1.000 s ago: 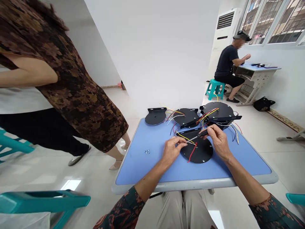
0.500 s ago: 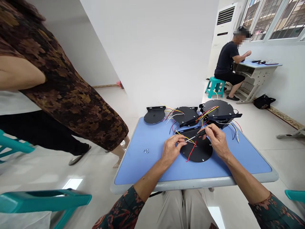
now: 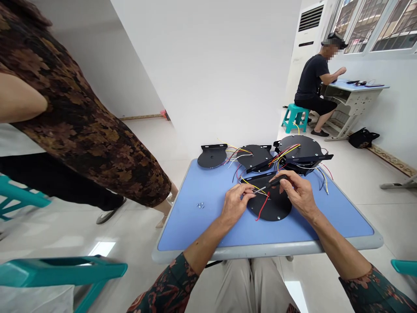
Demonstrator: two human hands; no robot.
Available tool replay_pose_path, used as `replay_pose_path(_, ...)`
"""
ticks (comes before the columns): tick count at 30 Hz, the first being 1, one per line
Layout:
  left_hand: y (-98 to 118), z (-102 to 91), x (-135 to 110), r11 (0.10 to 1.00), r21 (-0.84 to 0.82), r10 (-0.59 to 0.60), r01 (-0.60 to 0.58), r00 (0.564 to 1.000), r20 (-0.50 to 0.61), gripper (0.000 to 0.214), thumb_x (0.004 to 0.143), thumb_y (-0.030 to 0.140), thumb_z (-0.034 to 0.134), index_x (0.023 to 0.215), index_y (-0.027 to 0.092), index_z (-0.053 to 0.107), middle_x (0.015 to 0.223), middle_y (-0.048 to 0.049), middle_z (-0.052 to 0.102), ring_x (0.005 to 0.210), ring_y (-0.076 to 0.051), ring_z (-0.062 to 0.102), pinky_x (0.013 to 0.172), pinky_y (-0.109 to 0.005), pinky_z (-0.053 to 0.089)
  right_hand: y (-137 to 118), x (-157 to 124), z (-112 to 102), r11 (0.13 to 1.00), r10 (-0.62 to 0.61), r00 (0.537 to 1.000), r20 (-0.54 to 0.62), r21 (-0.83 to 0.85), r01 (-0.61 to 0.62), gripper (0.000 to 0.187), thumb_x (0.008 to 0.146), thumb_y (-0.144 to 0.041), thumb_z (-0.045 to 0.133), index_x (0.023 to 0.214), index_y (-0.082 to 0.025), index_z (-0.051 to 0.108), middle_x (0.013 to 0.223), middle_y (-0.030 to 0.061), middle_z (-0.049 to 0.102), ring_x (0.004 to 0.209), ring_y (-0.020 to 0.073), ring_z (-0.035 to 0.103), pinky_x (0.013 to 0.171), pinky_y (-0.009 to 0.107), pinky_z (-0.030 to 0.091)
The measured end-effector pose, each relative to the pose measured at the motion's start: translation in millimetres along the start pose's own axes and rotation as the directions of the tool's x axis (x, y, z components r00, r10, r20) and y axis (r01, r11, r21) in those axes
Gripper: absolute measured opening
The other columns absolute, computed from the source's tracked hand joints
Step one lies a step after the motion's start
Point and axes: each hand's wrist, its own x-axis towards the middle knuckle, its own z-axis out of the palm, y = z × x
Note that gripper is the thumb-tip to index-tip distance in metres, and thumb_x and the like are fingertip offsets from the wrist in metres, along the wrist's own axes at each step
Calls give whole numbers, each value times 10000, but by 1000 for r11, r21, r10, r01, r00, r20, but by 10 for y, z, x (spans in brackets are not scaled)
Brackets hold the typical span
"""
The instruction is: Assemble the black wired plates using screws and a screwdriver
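Note:
My right hand [image 3: 299, 191] grips the dark handle of a screwdriver [image 3: 277, 180], its metal shaft pointing down to the left. At the shaft's tip, my left hand [image 3: 235, 203] has thumb and forefinger pinched together; what lies between them is too small to make out. Both hands are over a black round plate [image 3: 275, 208] with a raised flange at its far side. A red wire [image 3: 262, 208] comes from the plate's middle and bends towards me. Yellow and white wires run under the screwdriver towards my left fingers. Small shiny screws [image 3: 200, 205] lie to the left.
More black round plates [image 3: 212, 158] with coloured wires line the back of the blue table [image 3: 185, 230], stacked at right [image 3: 301, 148]. A person stands close on the left beside a green stool [image 3: 65, 271]. Another person [image 3: 312, 78] sits at a far desk.
My right hand has shifted its fingers slightly on the screwdriver handle. My left hand keeps its pinch at the tip. The standing person at left has moved a little leftward in view.

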Motion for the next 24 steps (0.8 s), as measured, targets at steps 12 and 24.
replay_pose_path(12,23,-9,19,1000,6,-25,24,1000,11,110,834,122,684,885,208,729,856,-20,758,766,-162,712,784,-281,578,14,-33,-20,1000,-3,1000,15,-9,3,244,984,-447,527,1016,-248,666,690,-13,685,449,121,557,490,281,457)
replay_pose_path(24,-25,-30,-22,996,43,83,-82,996,-21,145,856,115,693,972,201,704,872,-31,755,799,-168,728,807,-288,580,13,-63,-21,999,-20,1000,8,45,20,195,982,-397,554,1010,-240,666,689,-18,679,458,112,568,475,266,456)
